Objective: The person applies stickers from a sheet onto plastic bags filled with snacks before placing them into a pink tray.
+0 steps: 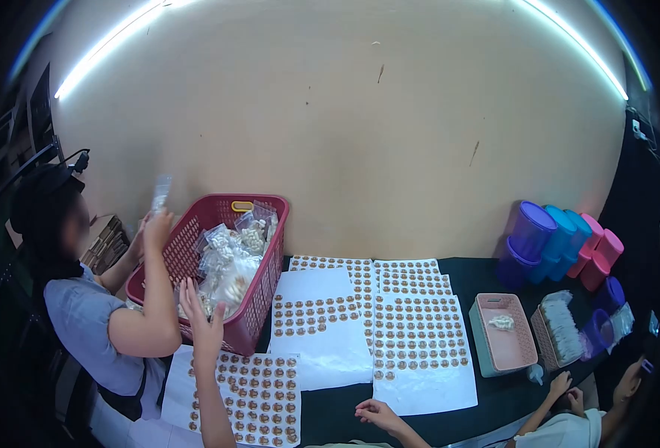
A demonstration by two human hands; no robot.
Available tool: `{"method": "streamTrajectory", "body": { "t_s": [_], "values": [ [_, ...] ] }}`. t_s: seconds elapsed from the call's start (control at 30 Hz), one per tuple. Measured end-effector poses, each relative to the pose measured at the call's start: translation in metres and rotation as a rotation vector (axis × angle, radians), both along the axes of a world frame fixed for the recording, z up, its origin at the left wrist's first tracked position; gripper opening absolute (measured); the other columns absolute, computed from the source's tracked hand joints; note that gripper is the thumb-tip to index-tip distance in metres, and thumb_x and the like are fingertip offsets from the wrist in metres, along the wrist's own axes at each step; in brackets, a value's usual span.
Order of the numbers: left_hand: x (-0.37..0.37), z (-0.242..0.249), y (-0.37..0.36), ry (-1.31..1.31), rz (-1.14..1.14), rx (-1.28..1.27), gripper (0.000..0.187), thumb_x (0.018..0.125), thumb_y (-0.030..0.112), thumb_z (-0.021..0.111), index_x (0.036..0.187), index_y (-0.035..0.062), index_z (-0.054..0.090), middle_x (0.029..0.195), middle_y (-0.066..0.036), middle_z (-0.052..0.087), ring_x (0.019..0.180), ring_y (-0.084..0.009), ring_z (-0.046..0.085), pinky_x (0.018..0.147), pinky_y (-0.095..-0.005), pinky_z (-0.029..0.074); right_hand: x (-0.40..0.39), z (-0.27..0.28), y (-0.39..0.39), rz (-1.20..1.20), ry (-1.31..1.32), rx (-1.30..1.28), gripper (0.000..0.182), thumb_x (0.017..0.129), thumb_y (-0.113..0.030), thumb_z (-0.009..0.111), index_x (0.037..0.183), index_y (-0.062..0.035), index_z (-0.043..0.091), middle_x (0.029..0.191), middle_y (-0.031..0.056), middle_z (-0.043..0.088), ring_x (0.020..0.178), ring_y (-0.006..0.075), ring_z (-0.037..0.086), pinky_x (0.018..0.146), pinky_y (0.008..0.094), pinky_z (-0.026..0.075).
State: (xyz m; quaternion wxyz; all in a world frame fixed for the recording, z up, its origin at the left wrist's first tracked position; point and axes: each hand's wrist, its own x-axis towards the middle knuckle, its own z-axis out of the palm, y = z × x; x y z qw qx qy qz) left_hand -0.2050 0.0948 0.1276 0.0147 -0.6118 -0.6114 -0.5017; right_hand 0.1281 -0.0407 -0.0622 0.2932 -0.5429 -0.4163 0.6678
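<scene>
My left hand [201, 317] is raised at the near side of a maroon plastic basket [259, 310], its fingers stretched out and apart. Just beyond it, inside the basket, a clear bag of pale pieces [234, 287] looks blurred. Several more clear bags with pale contents [225, 243] fill the basket. Low over the table's front edge, my right hand [374, 411] has loosely bent fingers, and nothing shows in it. Nearest to that hand is a white sheet with rows of round brown stickers [423, 388]. Another sticker sheet [263, 396] lies beneath my left forearm.
At left, a co-worker [106, 313] holds up a clear bag [162, 193]. More sticker sheets [322, 366] cover the middle. Rightward are a pink tray [503, 351], a basket of packets [542, 332] and stacked colored containers [550, 239]. Another person [568, 429] sits at lower right.
</scene>
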Motion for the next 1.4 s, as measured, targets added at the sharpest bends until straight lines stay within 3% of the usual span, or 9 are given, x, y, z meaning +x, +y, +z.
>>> {"method": "streamTrajectory", "body": {
  "t_s": [0.3,0.47,0.6,0.67,0.8,0.93,1.07,1.2,1.4],
  "values": [
    [0.035,-0.021,-0.056,0.002,-0.097,-0.069,0.067,0.082,0.028,0.054,0.132,0.0019,0.017,0.135,-0.02,0.015,0.126,-0.0345,0.017,0.102,-0.0423,0.018,0.03,-0.02,-0.001,0.194,-0.065,0.172,0.027,0.079,-0.022,0.059,0.097,-0.0019,0.055,0.079,0.004,0.06,0.07,0.0092,0.056,0.065,0.0223,0.045],
    [0.077,-0.04,-0.068,-0.016,-0.195,-0.217,0.062,0.082,0.023,0.054,0.13,0.0009,0.021,0.132,-0.02,0.019,0.123,-0.0329,0.023,0.101,-0.0402,0.022,0.072,-0.005,-0.002,0.044,-0.203,0.253,0.025,0.079,-0.022,0.06,0.096,-0.0037,0.057,0.077,0.0045,0.06,0.068,0.0097,0.055,0.063,0.0232,0.045],
    [0.124,-0.105,-0.073,-0.189,-0.32,-0.417,0.055,0.082,0.025,0.054,0.123,-0.005,0.032,0.122,-0.022,0.036,0.114,-0.0338,0.036,0.097,-0.0367,0.028,0.123,-0.004,-0.009,-0.02,-0.225,0.284,0.024,0.079,-0.02,0.06,0.095,-0.0035,0.057,0.076,0.0043,0.059,0.064,0.0098,0.054,0.059,0.0228,0.045],
    [0.148,-0.174,-0.079,-0.085,-0.341,-0.546,0.056,0.081,0.029,0.055,0.12,-0.0055,0.036,0.12,-0.023,0.039,0.113,-0.0355,0.037,0.096,-0.0369,0.03,0.148,0.009,-0.014,-0.093,-0.185,0.271,0.023,0.079,-0.019,0.06,0.094,-0.002,0.057,0.079,0.0056,0.06,0.068,0.0113,0.056,0.059,0.0231,0.045],
    [0.215,-0.239,-0.116,0.042,-0.641,-0.702,0.064,0.079,0.038,0.056,0.12,-0.0052,0.036,0.122,-0.024,0.037,0.114,-0.0372,0.037,0.095,-0.0393,0.032,0.21,0.017,-0.014,-0.241,-0.167,0.284,0.021,0.078,-0.013,0.059,0.092,0.0019,0.056,0.081,0.0082,0.06,0.07,0.0127,0.058,0.062,0.0239,0.047],
    [0.268,-0.278,-0.14,0.195,-0.666,-0.88,0.063,0.079,0.042,0.053,0.123,0.0004,0.036,0.129,-0.022,0.028,0.121,-0.038,0.026,0.095,-0.0534,0.025,0.263,0.028,-0.015,-0.371,-0.143,0.341,0.016,0.08,-0.009,0.055,0.091,0.0032,0.054,0.079,0.0097,0.059,0.07,0.0128,0.056,0.063,0.0242,0.046],
    [0.293,-0.296,-0.155,0.372,-0.625,-0.881,0.062,0.079,0.043,0.053,0.124,0.0042,0.036,0.135,-0.02,0.02,0.125,-0.0377,0.017,0.092,-0.0599,0.02,0.298,0.038,-0.014,-0.496,-0.139,0.327,0.014,0.082,-0.01,0.053,0.091,0.0011,0.054,0.076,0.0074,0.06,0.065,0.0103,0.055,0.059,0.022,0.044],
    [0.294,-0.305,-0.164,0.471,-0.534,-0.718,0.059,0.077,0.043,0.055,0.122,0.008,0.04,0.135,-0.018,0.023,0.126,-0.0317,0.019,0.095,-0.0526,0.016,0.342,0.024,0.003,-0.635,-0.065,0.324,0.011,0.083,-0.013,0.052,0.087,-0.0035,0.056,0.073,0.0044,0.06,0.06,0.0077,0.054,0.055,0.0196,0.043],
    [0.304,-0.298,-0.175,0.322,-0.367,-0.554,0.048,0.075,0.04,0.057,0.113,0.0116,0.051,0.127,-0.011,0.04,0.12,-0.0274,0.032,0.097,-0.0431,0.02,0.404,-0.05,0.047,-0.736,-0.261,0.267,0.012,0.081,-0.011,0.053,0.087,-0.0024,0.057,0.071,0.0047,0.059,0.06,0.0104,0.054,0.057,0.0223,0.044]
  ]
}}
